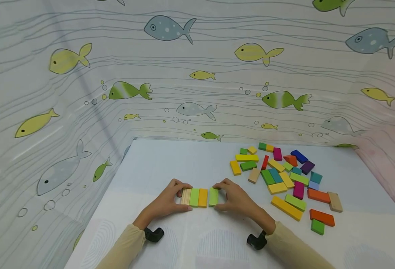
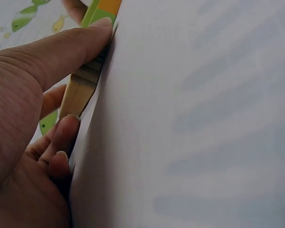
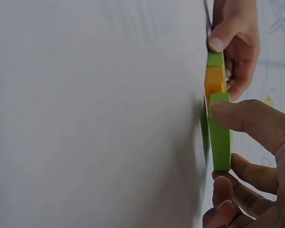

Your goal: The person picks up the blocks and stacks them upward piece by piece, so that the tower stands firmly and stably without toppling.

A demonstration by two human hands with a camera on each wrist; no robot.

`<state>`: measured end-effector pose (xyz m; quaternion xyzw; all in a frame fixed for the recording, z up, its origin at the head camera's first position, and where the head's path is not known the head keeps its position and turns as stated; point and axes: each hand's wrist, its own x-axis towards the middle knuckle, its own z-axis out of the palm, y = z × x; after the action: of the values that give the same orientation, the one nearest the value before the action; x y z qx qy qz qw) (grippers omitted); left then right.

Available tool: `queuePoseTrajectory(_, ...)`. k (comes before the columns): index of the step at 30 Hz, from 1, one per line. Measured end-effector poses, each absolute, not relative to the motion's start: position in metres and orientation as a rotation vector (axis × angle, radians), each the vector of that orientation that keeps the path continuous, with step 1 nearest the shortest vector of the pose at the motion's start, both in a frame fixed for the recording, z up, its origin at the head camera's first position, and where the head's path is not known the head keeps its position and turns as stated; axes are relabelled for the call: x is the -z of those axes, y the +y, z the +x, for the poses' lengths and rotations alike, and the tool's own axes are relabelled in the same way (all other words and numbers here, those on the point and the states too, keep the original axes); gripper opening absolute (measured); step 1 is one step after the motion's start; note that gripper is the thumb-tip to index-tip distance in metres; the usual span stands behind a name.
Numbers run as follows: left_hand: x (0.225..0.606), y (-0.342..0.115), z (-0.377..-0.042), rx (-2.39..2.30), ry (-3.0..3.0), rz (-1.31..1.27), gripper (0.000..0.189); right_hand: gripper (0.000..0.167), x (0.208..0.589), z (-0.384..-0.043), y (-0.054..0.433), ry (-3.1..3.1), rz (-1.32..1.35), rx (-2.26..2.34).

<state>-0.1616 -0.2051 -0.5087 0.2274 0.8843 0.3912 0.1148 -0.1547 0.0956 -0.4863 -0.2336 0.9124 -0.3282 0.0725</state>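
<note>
Side by side on the table, a natural wood block (image 1: 185,197), a light green block (image 1: 194,197) and an orange block (image 1: 202,198) form a short row. My left hand (image 1: 165,198) holds the row's left end between thumb and fingers, its thumb tip on the light green block's near end in the left wrist view. Just right of the orange block, across a narrow gap, is a second light green block (image 1: 213,197). Thumb and fingers of my right hand (image 1: 236,198) pinch that block (image 3: 221,137) by its two short ends.
Many coloured blocks lie scattered to the right, among them a long yellow block (image 1: 286,208), an orange-red block (image 1: 322,217) and a magenta block (image 1: 298,190). A fish-patterned cloth (image 1: 170,86) rises behind the white table (image 1: 170,160).
</note>
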Motion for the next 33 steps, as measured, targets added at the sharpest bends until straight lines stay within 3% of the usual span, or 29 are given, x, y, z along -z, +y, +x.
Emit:
queuePoseTrajectory(18, 0.508, -0.207, -0.162, -1.13, 2.597, 0.66, 0.071, 0.059, 0.483, -0.156, 0.089, 2.68, -0.66, 0.999)
queuePoseTrajectory(26, 0.506, -0.211, -0.162, -1.101, 2.609, 0.648, 0.08, 0.042, 0.479, -0.175, 0.107, 2.85, -0.485, 1.116)
queuePoseTrajectory(33, 0.507, -0.215, -0.161, -1.09, 2.638, 0.662, 0.073, 0.045, 0.478, -0.199, 0.125, 3.007, -0.201, 1.03)
